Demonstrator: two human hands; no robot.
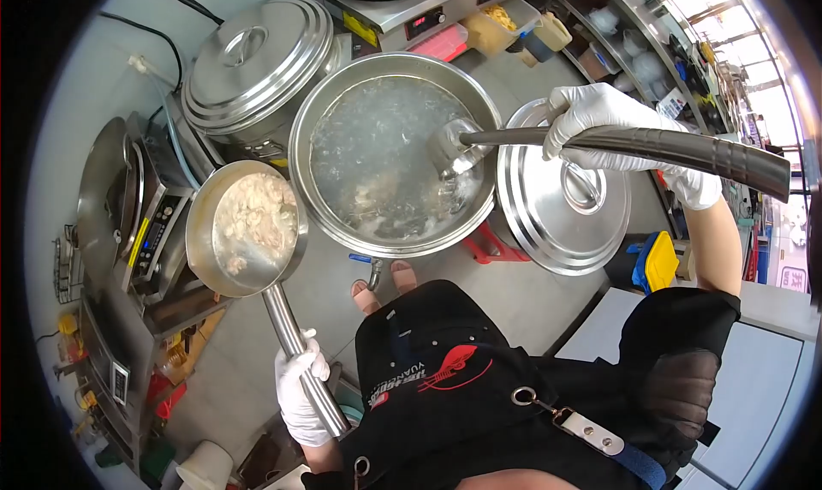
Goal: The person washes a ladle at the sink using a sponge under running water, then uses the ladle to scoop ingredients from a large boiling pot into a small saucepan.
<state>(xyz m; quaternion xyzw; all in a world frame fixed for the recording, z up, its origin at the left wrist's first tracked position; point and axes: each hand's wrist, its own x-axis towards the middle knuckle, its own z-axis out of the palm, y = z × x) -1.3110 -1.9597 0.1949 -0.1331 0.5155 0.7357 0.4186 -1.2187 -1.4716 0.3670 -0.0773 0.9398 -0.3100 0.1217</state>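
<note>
My left hand (301,383), in a white glove, is wrapped round the steel handle of a deep ladle pan (199,233). Pale, wet chunks of what looks like meat (257,220) lie inside that pan, left of a large steel stockpot (304,203). Cloudy, steaming liquid (377,139) fills the stockpot, with some pale pieces showing near its lower side. My right hand (599,126), also gloved, grips the long dark handle of a metal ladle (462,152). The ladle's head dips into the liquid at the pot's right side, so its lower part is hidden.
A lidded steel pot (257,53) stands at the back left; another round lid (556,207) is right of the stockpot. A drain tap (374,271) sticks out at the pot's base. A wok (107,199) and cooker controls line the left wall. Food tubs (501,27) sit behind.
</note>
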